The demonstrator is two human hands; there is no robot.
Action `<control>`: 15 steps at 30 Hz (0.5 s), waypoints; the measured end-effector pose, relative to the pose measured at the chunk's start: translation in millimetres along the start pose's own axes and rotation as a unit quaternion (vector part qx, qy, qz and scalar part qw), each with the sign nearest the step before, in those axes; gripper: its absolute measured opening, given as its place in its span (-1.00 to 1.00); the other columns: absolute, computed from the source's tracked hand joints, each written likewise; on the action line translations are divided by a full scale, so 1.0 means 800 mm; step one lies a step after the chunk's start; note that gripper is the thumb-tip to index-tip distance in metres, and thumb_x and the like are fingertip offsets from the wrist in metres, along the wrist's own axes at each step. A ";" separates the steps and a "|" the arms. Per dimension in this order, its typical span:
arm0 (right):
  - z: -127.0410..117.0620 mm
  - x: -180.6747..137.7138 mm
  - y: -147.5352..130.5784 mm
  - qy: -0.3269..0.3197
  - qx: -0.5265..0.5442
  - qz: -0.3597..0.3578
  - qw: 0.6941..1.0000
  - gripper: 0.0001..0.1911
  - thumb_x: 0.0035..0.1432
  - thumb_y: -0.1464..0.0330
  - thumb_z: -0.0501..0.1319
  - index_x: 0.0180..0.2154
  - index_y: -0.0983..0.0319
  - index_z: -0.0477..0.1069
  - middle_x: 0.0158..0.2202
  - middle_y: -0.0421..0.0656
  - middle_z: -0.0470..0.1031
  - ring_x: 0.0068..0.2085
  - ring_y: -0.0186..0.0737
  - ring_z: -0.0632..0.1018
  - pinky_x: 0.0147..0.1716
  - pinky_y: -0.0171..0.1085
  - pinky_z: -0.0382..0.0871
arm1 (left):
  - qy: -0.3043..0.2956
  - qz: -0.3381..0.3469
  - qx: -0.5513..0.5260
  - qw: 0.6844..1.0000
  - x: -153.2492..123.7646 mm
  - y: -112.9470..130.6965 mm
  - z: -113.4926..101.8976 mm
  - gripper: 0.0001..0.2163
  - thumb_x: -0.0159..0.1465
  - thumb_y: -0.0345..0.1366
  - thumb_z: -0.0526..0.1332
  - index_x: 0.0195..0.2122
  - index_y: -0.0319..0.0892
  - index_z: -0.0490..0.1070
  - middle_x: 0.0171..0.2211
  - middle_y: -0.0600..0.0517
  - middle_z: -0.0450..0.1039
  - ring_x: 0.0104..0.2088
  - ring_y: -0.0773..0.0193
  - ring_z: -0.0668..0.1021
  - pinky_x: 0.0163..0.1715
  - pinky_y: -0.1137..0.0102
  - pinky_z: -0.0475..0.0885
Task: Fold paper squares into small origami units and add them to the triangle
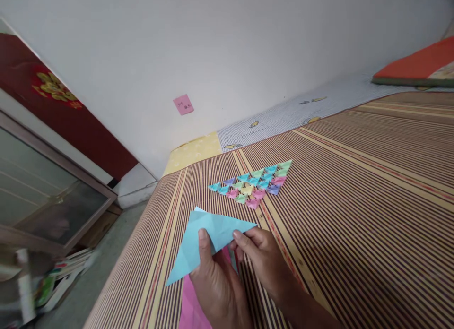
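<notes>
A light blue sheet of paper (198, 239), folded into a triangle, is held up above the striped mat. My left hand (220, 281) grips it from below, thumb on the front face and the other fingers hidden behind. At its right corner my right hand (262, 258) pinches the edge between thumb and fingers. Pink paper (193, 305) lies under my left hand, partly covered by it. Farther off, several small folded paper pieces (248, 183) in blue, green, pink, yellow and purple lie in rows that make a triangle.
The striped mat (340, 215) covers the bed, with patterned cloth (269, 125) along the wall. A pink note (183, 104) sticks to the wall. Orange folded bedding (414, 64) rests at far right. Left, beyond the bed's edge, are a glass-paned door (46, 187) and papers (60, 277) on the floor.
</notes>
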State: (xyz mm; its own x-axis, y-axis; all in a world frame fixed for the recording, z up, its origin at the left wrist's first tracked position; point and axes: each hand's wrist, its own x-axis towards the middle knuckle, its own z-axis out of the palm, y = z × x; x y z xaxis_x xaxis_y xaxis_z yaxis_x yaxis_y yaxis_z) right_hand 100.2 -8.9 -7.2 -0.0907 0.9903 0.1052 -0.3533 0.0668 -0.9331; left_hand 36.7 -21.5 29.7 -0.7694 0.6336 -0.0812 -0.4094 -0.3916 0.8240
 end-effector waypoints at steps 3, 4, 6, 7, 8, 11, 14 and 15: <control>-0.017 0.008 -0.005 0.011 -0.008 -0.008 1.000 -0.66 0.23 0.16 0.23 -0.44 0.27 0.52 -0.51 -0.17 0.46 -0.44 -0.22 0.47 -0.38 -0.27 0.34 | 0.029 0.045 0.048 0.997 0.005 0.002 -0.001 -0.77 0.23 -0.15 0.37 -0.19 -0.19 0.55 -0.17 -0.02 0.58 -0.19 0.19 0.61 -0.17 0.31 0.54; -0.024 0.011 -0.007 0.022 -0.012 -0.015 1.000 -0.69 0.22 0.16 0.23 -0.37 0.27 0.55 -0.48 -0.16 0.50 -0.40 -0.20 0.50 -0.36 -0.26 0.36 | 0.027 0.061 0.076 0.995 0.006 0.003 -0.003 -0.76 0.23 -0.14 0.37 -0.19 -0.20 0.55 -0.17 -0.03 0.59 -0.19 0.17 0.61 -0.16 0.29 0.54; -0.040 0.019 -0.013 0.046 -0.026 -0.017 0.998 -0.65 0.25 0.12 0.21 -0.18 0.25 0.58 -0.30 -0.09 0.59 -0.26 -0.14 0.55 -0.24 -0.23 0.41 | 0.000 0.088 0.153 0.984 0.008 0.004 -0.008 -0.73 0.22 -0.11 0.37 -0.20 -0.20 0.55 -0.18 -0.04 0.60 -0.20 0.13 0.62 -0.17 0.27 0.54; -0.047 0.022 -0.017 0.040 -0.038 -0.024 0.998 -0.61 0.25 0.09 0.22 -0.11 0.24 0.57 -0.25 -0.08 0.60 -0.23 -0.13 0.56 -0.18 -0.21 0.42 | -0.025 0.093 0.189 0.977 0.008 0.003 -0.010 -0.72 0.21 -0.10 0.37 -0.22 -0.22 0.56 -0.19 -0.05 0.60 -0.20 0.11 0.63 -0.19 0.26 0.54; -0.052 0.024 -0.022 0.021 -0.049 -0.025 0.998 -0.58 0.24 0.06 0.23 -0.09 0.24 0.57 -0.22 -0.07 0.60 -0.21 -0.12 0.56 -0.18 -0.21 0.42 | -0.053 0.096 0.215 0.970 0.007 0.002 -0.013 -0.71 0.21 -0.09 0.38 -0.24 -0.23 0.56 -0.21 -0.06 0.61 -0.22 0.09 0.63 -0.21 0.26 0.55; -0.059 0.023 -0.038 -0.031 -0.074 -0.009 0.997 -0.63 0.19 0.07 0.29 -0.19 0.25 0.56 -0.34 -0.12 0.56 -0.31 -0.17 0.53 -0.35 -0.27 0.37 | -0.155 0.081 0.246 0.953 0.004 -0.006 -0.016 -0.71 0.21 -0.09 0.37 -0.28 -0.26 0.58 -0.26 -0.09 0.63 -0.25 0.08 0.64 -0.23 0.25 0.55; -0.058 0.018 -0.052 -0.050 -0.105 -0.031 0.993 -0.73 0.18 0.18 0.29 -0.42 0.24 0.45 -0.54 -0.28 0.31 -0.49 -0.33 0.33 -0.52 -0.35 0.16 | -0.235 0.059 0.255 0.936 -0.003 -0.015 -0.012 -0.73 0.20 -0.10 0.37 -0.31 -0.25 0.59 -0.34 -0.07 0.63 -0.30 0.07 0.64 -0.22 0.22 0.56; -0.058 0.017 -0.056 -0.054 -0.115 -0.039 0.991 -0.72 0.20 0.21 0.27 -0.47 0.24 0.39 -0.56 -0.31 0.22 -0.51 -0.35 0.27 -0.54 -0.35 0.11 | -0.247 0.055 0.258 0.932 -0.006 -0.017 -0.011 -0.74 0.20 -0.11 0.37 -0.32 -0.25 0.59 -0.36 -0.07 0.63 -0.32 0.06 0.64 -0.23 0.21 0.57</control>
State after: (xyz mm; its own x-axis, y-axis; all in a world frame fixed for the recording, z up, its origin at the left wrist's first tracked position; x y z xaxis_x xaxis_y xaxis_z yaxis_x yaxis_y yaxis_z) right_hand 157.9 7.4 19.8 -0.1752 0.9629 0.2050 -0.1434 0.1810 -0.9730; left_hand 41.9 -24.8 13.9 -0.4200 0.8890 0.1823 0.0465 -0.1795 0.9827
